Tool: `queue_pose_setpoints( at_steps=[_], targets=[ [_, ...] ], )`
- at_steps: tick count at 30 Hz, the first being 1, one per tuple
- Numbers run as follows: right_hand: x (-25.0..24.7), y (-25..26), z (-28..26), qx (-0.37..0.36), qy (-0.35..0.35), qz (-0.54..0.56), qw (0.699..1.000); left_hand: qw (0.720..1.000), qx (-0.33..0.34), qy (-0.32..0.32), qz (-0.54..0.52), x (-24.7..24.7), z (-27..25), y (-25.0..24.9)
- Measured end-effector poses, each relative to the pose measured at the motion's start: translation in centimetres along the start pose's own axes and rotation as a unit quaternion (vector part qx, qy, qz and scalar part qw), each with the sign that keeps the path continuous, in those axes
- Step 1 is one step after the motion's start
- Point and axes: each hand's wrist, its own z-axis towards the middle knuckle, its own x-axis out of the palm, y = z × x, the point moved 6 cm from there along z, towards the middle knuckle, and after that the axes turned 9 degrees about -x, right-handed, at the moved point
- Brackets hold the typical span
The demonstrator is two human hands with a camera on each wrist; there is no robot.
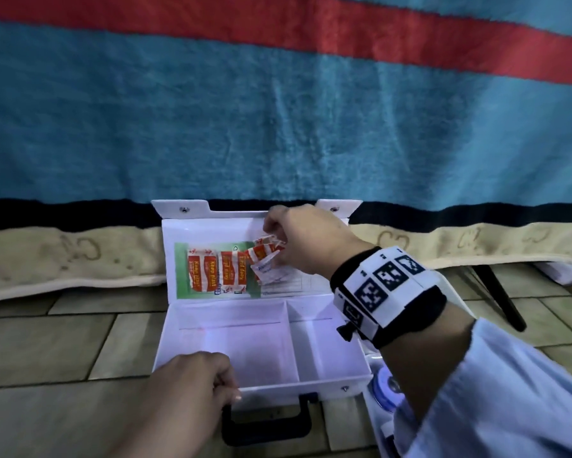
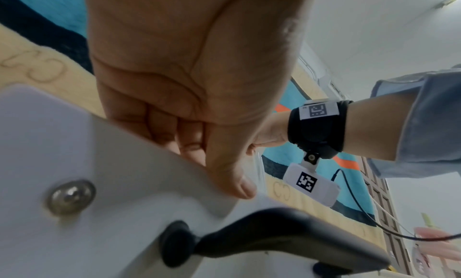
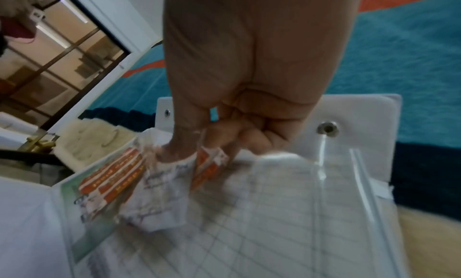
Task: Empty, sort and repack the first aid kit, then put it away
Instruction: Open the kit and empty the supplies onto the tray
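Observation:
The white first aid kit [image 1: 330, 381] lies open on the floor, its two tray compartments bare. Its raised lid [image 1: 314, 285] carries a clear pocket holding orange plaster packets [image 1: 211, 271] over a green card. My right hand [image 1: 297, 242] pinches a small bunch of plaster packets and a white sachet [image 1: 268, 259] at the pocket in the lid; the right wrist view shows these packets [image 3: 169, 181] between thumb and fingers [image 3: 179, 144]. My left hand [image 1: 198, 381] grips the kit's front rim [image 2: 139, 175] beside the black handle [image 1: 268, 421], thumb [image 2: 234, 181] on the wall.
A blue, red and black blanket [image 1: 278, 110] with a cream border hangs behind the kit. The floor is tiled [image 1: 46, 352]. A white tray with a bluish round item [image 1: 383, 388] lies right of the kit under my right forearm. A black leg [image 1: 499, 295] stands at the right.

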Motion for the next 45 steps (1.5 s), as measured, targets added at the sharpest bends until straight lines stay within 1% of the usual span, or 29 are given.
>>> queue_pose_setpoints(
  at_steps=[2, 4, 6, 7, 8, 11, 13, 14, 16, 18, 20, 22, 23, 25, 27, 30, 31, 32, 35, 36, 37, 39, 41, 43, 44, 45],
  targets=[
    [0.5, 0.8, 0.3, -0.016, 0.023, -0.042, 0.999, 1.0, 0.004, -0.006, 0.002, -0.1, 0.1, 0.0],
    [1.0, 1.2, 0.4, -0.01, 0.038, -0.048, 0.998, 1.0, 0.011, -0.006, 0.006, 0.0, 0.1, 0.1],
    [0.9, 1.2, 0.2, 0.007, 0.03, -0.047, 0.998, 1.0, 0.013, -0.003, 0.008, 0.1, 0.2, 0.2],
    [0.6, 1.1, 0.1, 0.012, 0.013, -0.061, 0.998, 1.0, 0.013, -0.001, 0.009, 0.1, 0.2, 0.2],
    [0.2, 1.0, -0.2, 0.014, -0.011, -0.074, 0.997, 1.0, 0.013, 0.004, 0.01, 0.1, 0.3, 0.3],
    [-1.6, 0.4, -1.6, 0.03, -0.12, -0.076, 0.989, 1.0, 0.02, 0.015, 0.019, 0.3, 0.4, 0.3],
    [-3.1, 0.0, -3.1, 0.033, -0.212, -0.067, 0.974, 0.999, 0.022, 0.023, 0.025, 0.1, 0.5, 0.2],
    [-3.8, -0.4, -4.2, 0.048, -0.25, -0.05, 0.966, 0.999, 0.024, 0.023, 0.028, -0.1, 0.6, 0.0],
    [-5.0, -1.2, -7.0, 0.102, -0.293, -0.004, 0.951, 0.998, 0.039, 0.016, 0.045, -0.6, 0.3, -1.0],
    [-5.3, -2.5, -10.4, 0.162, -0.307, 0.073, 0.935, 0.996, 0.082, -0.004, 0.029, -1.4, -0.3, -3.0],
    [-4.8, -3.6, -13.8, 0.193, -0.31, 0.207, 0.908, 0.99, 0.123, -0.01, -0.072, -2.4, -1.3, -6.0],
    [-3.2, -4.2, -17.3, 0.21, -0.289, 0.331, 0.873, 0.971, 0.146, 0.014, -0.189, -2.6, -2.5, -9.4],
    [-2.2, -4.5, -19.2, 0.219, -0.277, 0.372, 0.859, 0.96, 0.152, 0.038, -0.234, -2.1, -3.1, -11.0],
    [-0.3, -4.9, -23.0, 0.241, -0.26, 0.428, 0.831, 0.938, 0.154, 0.115, -0.289, 0.2, -4.2, -14.0],
    [1.3, -5.4, -26.6, 0.272, -0.245, 0.45, 0.814, 0.909, 0.165, 0.186, -0.335, 3.3, -5.3, -16.7],
    [3.3, -6.5, -31.0, 0.314, -0.237, 0.471, 0.789, 0.88, 0.14, 0.265, -0.368, 7.7, -6.4, -19.4],
    [3.8, -6.8, -32.0, 0.323, -0.234, 0.486, 0.778, 0.877, 0.133, 0.279, -0.368, 8.7, -6.7, -20.2],
    [4.1, -7.1, -32.8, 0.33, -0.238, 0.506, 0.761, 0.88, 0.131, 0.278, -0.361, 9.4, -6.9, -20.7],
    [4.8, -8.5, -34.7, 0.348, -0.293, 0.567, 0.687, 0.898, 0.123, 0.248, -0.343, 10.8, -7.1, -22.0],
    [5.0, -8.9, -35.2, 0.352, -0.306, 0.578, 0.669, 0.901, 0.115, 0.241, -0.342, 11.3, -7.2, -22.3],
    [5.2, -9.4, -35.8, 0.357, -0.317, 0.582, 0.658, 0.902, 0.108, 0.237, -0.343, 11.9, -7.4, -22.6],
    [5.5, -10.1, -36.5, 0.372, -0.329, 0.575, 0.65, 0.903, 0.092, 0.229, -0.35, 12.3, -7.7, -22.6],
    [5.7, -11.3, -38.0, 0.391, -0.356, 0.543, 0.652, 0.903, 0.07, 0.222, -0.361, 12.8, -8.0, -22.6],
    [5.6, -12.9, -39.9, 0.411, -0.384, 0.503, 0.656, 0.91, 0.053, 0.198, -0.36, 13.0, -7.9, -22.1],
    [5.6, -13.7, -40.9, 0.424, -0.384, 0.474, 0.67, 0.915, 0.044, 0.179, -0.359, 12.9, -7.7, -21.7],
    [5.8, -14.3, -41.7, 0.434, -0.369, 0.44, 0.693, 0.92, 0.035, 0.16, -0.356, 12.9, -7.6, -21.2]
  ],
)
